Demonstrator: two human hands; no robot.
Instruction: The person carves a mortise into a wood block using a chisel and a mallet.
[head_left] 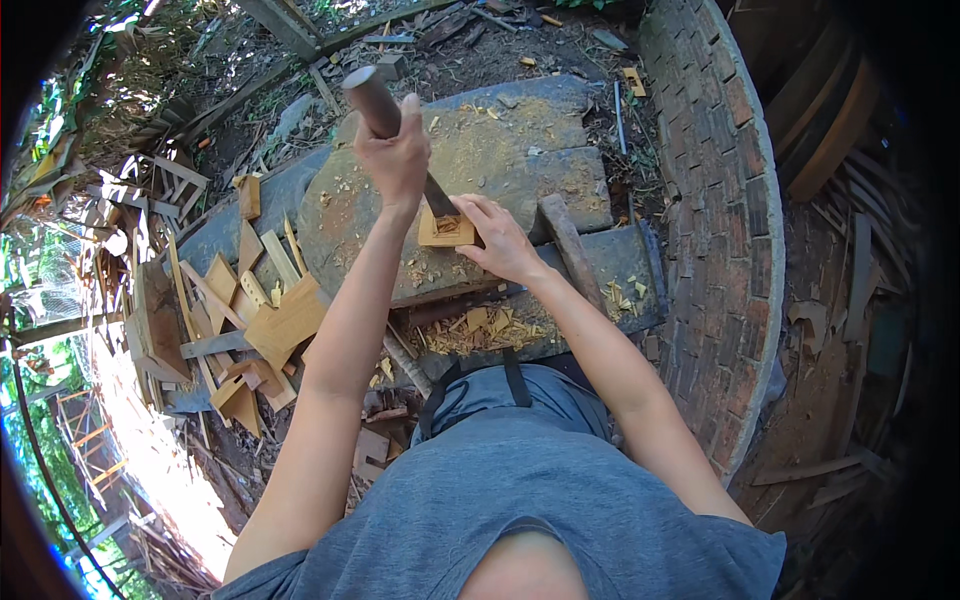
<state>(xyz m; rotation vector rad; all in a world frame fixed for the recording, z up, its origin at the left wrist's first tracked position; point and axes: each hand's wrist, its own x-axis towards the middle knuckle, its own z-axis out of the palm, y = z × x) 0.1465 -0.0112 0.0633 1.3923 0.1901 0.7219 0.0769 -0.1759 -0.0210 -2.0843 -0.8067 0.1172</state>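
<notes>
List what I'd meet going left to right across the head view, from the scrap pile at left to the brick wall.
Scrap pile, left hand, wood block, right hand, brown bar, brick wall.

I pick out from here a yellow wood block [438, 238], pale yellow shavings [476, 322], a mottled blue-grey shirt [470, 480], a brown-grey brick wall [715, 250] in staggered rows

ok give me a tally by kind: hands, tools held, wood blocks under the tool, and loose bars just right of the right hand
Hands: 2 (left hand, right hand)
Tools held: 1 (chisel-like tool, in the left)
Wood blocks under the tool: 1 (small light block)
Loose bars: 1 (grey-brown bar)
Total: 5
</notes>
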